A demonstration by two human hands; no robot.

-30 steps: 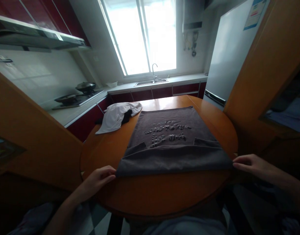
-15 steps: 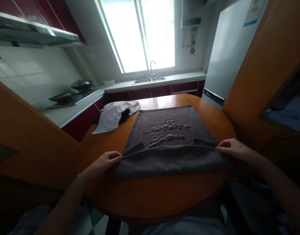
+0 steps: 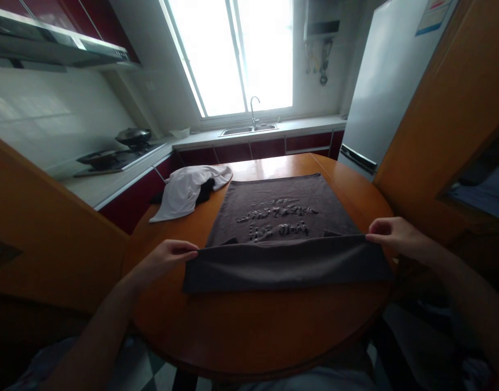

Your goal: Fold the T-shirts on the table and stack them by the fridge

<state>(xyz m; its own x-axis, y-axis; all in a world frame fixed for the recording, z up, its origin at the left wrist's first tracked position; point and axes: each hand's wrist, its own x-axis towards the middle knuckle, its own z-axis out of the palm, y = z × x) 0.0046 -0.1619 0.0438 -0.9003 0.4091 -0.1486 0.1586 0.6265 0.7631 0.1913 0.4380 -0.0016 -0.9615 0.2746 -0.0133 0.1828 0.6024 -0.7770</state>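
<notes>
A dark grey shirt with raised lettering lies flat on the round wooden table. Its near edge is held up as a long straight strip facing me. My left hand pinches the left end of that edge between thumb and fingers. At the opposite end, my right hand grips the right corner in the same way. The cloth is stretched fairly taut between both hands. Behind the raised strip, small folded bits of the shirt show at left and right; the rest of them is hidden.
A crumpled white garment rests on the table's far left, with a black cloth partly under it. Beyond stand a stove with a pan, a sink below the window, and a fridge. Wooden door panels flank the table.
Both hands have risen a little and moved slightly apart, lifting the shirt's near edge. The strip now stands higher and straighter, covering more of the folded bits behind it.
</notes>
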